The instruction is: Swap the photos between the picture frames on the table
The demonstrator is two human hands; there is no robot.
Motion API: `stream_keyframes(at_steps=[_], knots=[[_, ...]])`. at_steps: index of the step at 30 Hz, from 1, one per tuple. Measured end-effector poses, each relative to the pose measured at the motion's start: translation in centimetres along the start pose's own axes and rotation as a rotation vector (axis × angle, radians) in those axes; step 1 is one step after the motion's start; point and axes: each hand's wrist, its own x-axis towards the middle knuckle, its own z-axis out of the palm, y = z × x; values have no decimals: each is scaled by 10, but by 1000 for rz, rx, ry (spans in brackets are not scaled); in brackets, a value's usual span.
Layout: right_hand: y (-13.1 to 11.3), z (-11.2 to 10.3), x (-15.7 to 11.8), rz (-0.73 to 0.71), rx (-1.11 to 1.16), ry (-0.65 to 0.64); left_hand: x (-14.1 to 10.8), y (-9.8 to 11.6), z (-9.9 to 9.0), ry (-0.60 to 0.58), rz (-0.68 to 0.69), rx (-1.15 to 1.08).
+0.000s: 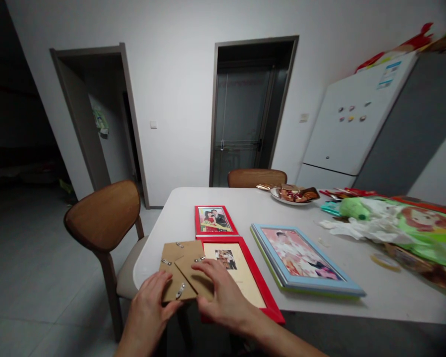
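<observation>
A brown photo frame backing board (pixel 188 250) tilts up at the table's near left, with several metal fittings and a slanted slit on its face. My left hand (pixel 151 299) grips its lower left edge, thumb along the bottom. At the lower right, my right hand (pixel 223 292) grips the board, fingers lying over its face and the thumb below. What is behind the board is hidden. Just right of it lies a large red photo frame (pixel 253 270) with a cream sheet and small picture. A smaller red photo frame (pixel 231 223) with a couple's photo adjoins its far end.
A stack of photo frames, light blue on top (pixel 262 243), lies to the right. Beyond are a plate of food (pixel 288 201), a green plastic bag (pixel 427 228) and a roll of tape (pixel 385 263). Wooden chairs stand left (pixel 104 215) and at the far side (pixel 257 177).
</observation>
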Motion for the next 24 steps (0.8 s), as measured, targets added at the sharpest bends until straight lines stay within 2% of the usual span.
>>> stream_keyframes(at_steps=[3, 5, 10, 16, 24], knots=[[3, -30, -14, -2, -14, 0, 0, 24, -1, 29, 78, -86], [10, -46, -26, 35, -45, -1, 2, 39, 4, 6, 118, -150], [39, -70, -53, 154, -156, -16, 9, 71, 32, -178, 215, -261], [73, -62, -57, 169, -260, -22, 17, 82, 57, -278, 170, -252], [78, -52, -49, 69, -365, -39, 10, 78, 53, -271, 227, -194]])
